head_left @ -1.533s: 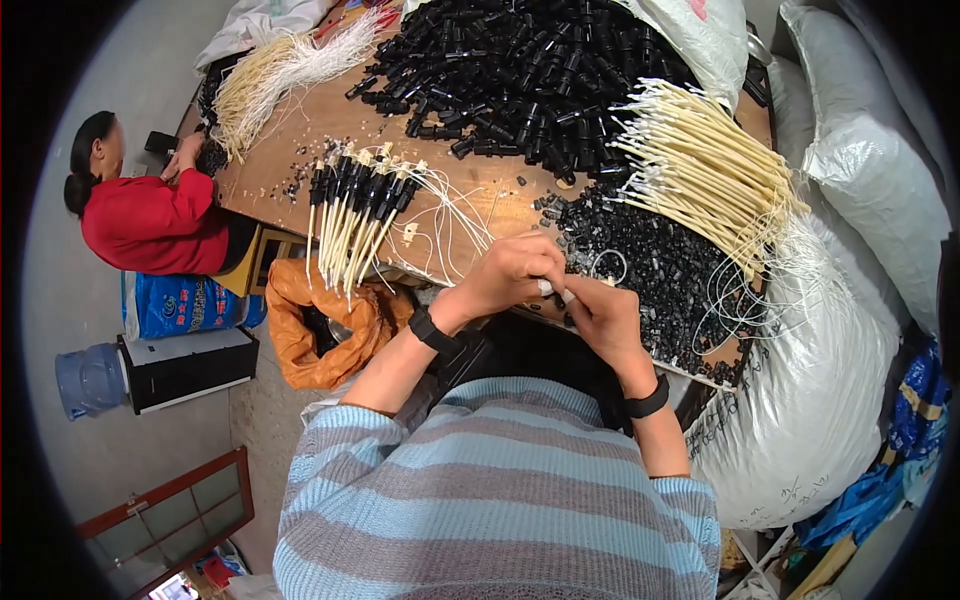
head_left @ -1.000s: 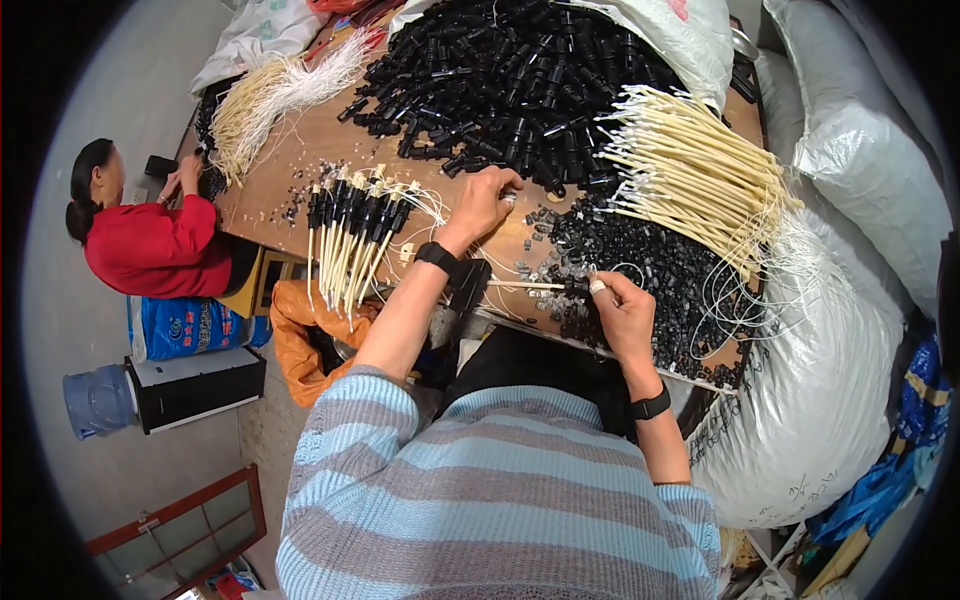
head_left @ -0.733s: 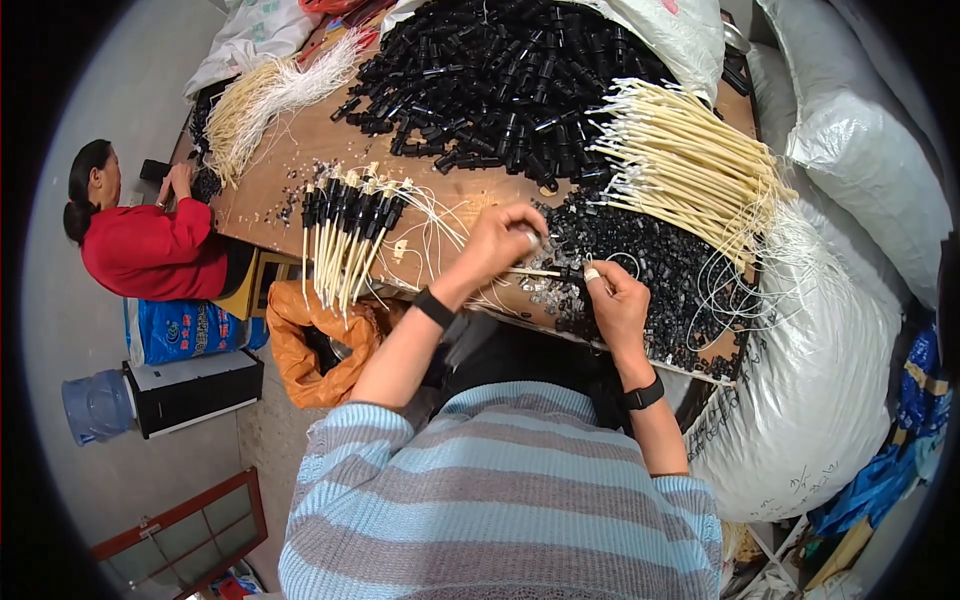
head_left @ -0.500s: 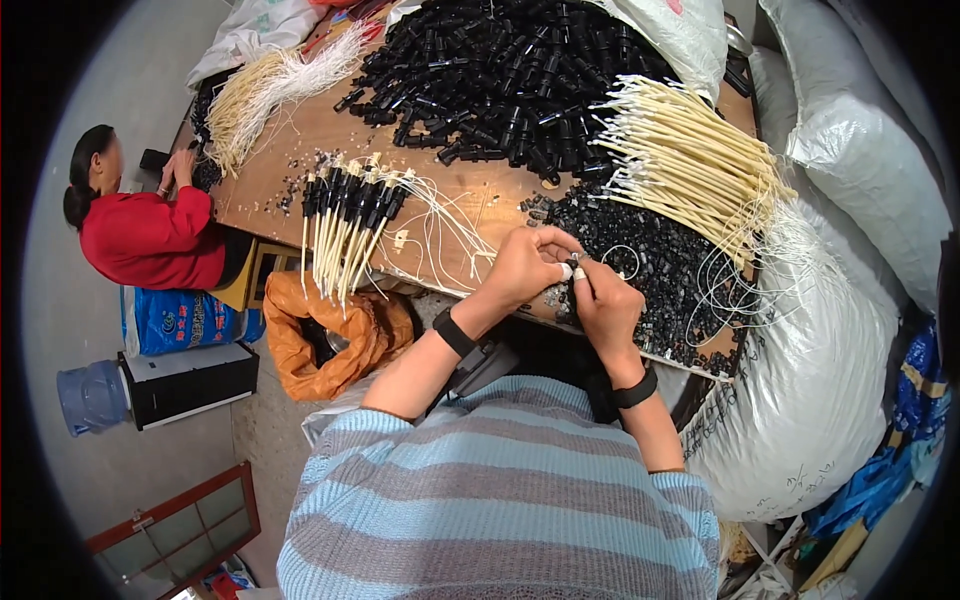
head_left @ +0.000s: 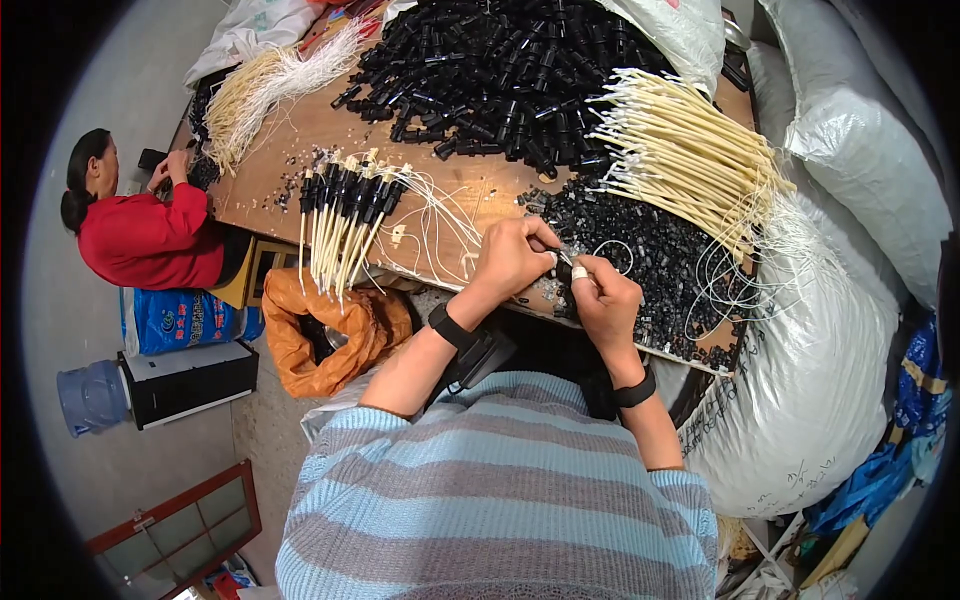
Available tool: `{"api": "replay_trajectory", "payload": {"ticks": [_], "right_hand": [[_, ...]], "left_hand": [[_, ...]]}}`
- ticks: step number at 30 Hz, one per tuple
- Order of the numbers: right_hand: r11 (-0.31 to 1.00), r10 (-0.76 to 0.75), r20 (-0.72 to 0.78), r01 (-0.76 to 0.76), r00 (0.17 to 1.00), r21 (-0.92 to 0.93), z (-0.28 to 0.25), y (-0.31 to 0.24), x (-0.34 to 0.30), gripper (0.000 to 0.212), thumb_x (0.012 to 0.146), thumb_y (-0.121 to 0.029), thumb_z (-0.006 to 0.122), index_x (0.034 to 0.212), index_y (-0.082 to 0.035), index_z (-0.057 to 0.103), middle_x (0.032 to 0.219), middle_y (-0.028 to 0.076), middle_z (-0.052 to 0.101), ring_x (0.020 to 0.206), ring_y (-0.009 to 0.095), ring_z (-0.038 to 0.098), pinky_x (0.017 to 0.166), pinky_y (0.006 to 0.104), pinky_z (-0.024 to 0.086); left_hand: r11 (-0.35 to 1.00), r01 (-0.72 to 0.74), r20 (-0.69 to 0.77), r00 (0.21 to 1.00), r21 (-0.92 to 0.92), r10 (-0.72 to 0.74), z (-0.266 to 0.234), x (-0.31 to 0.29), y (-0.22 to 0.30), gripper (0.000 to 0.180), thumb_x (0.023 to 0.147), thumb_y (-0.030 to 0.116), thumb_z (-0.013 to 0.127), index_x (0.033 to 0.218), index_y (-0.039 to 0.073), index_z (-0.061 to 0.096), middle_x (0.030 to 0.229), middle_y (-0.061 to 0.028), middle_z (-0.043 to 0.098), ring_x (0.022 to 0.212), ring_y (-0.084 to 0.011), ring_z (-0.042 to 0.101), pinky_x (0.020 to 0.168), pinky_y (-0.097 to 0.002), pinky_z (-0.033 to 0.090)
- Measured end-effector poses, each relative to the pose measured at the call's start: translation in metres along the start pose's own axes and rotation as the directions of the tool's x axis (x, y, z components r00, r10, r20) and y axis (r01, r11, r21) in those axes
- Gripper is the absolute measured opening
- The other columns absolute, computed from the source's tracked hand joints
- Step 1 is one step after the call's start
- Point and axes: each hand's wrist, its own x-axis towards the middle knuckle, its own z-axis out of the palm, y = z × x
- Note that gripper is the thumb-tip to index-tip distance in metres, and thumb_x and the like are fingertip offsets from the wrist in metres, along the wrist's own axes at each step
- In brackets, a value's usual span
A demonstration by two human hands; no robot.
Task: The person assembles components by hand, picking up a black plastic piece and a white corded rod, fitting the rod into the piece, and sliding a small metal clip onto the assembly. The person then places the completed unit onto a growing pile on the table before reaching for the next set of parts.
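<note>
Close together over the table's near edge, both my hands work with fingers pinched. My left hand (head_left: 512, 262) is closed on a small black part (head_left: 564, 264), mostly covered by the fingers. My right hand (head_left: 607, 298) meets it from the right, thumb and forefinger pressed together on something too small to make out. White wrapping shows on the thumb tips. A thin white cord (head_left: 628, 256) loops beside the right fingers. Beyond and right of them spreads a heap of small black pieces (head_left: 660, 250). Left of my hands lie cream-sleeved cords with black sockets (head_left: 350, 205).
A pile of black tubular sockets (head_left: 500, 80) covers the table's far side. Bundled cream-sleeved cords (head_left: 690, 160) lie at right, beside bulky white sacks (head_left: 800, 380). An open orange sack (head_left: 350, 350) stands below the table edge. A person in red (head_left: 150, 235) works at far left.
My hands have shifted slightly; the left fingers have drawn a little left and up, and more of the black part shows between them. The person in red has moved their hands a little.
</note>
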Motion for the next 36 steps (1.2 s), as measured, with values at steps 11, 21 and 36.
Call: {"api": "replay_trajectory", "payload": {"ticks": [11,21,36], "right_hand": [[0.841,0.241,0.250,-0.330,0.938,0.428,-0.029,-0.005,0.010,0.030,0.087,-0.002,0.060,0.116,-0.004,0.063,0.066,-0.004,0.056,0.054,0.004,0.045,0.049,0.0205,0.036],[0.997,-0.036,0.349,0.057,0.937,-0.050,-0.028,0.008,0.016,0.043,0.075,-0.001,0.061,0.116,-0.013,0.068,0.085,0.014,0.069,0.061,0.028,0.064,0.055,0.0328,0.050],[0.993,-0.097,0.380,0.113,0.920,-0.019,-0.009,-0.001,0.019,0.040,0.079,-0.001,0.063,0.118,-0.009,0.067,0.096,0.018,0.070,0.065,0.022,0.067,0.063,0.0292,0.052]], "left_hand": [[0.953,-0.293,0.309,0.916,0.081,0.256,-0.013,-0.003,0.005,0.036,0.072,0.006,0.058,0.107,0.002,0.065,0.088,-0.0157,0.069,0.072,-0.0266,0.067,0.068,-0.0333,0.053],[0.827,-0.413,0.079,0.906,0.382,0.416,-0.012,-0.017,0.014,0.024,0.066,0.006,0.058,0.090,0.004,0.063,0.063,-0.0163,0.058,0.061,-0.0363,0.059,0.058,-0.0401,0.047],[0.984,-0.102,0.120,0.989,0.146,0.085,-0.028,-0.012,-0.003,0.026,0.064,0.007,0.059,0.089,0.005,0.056,0.068,-0.0120,0.057,0.066,-0.0287,0.057,0.060,-0.0398,0.043]]}}
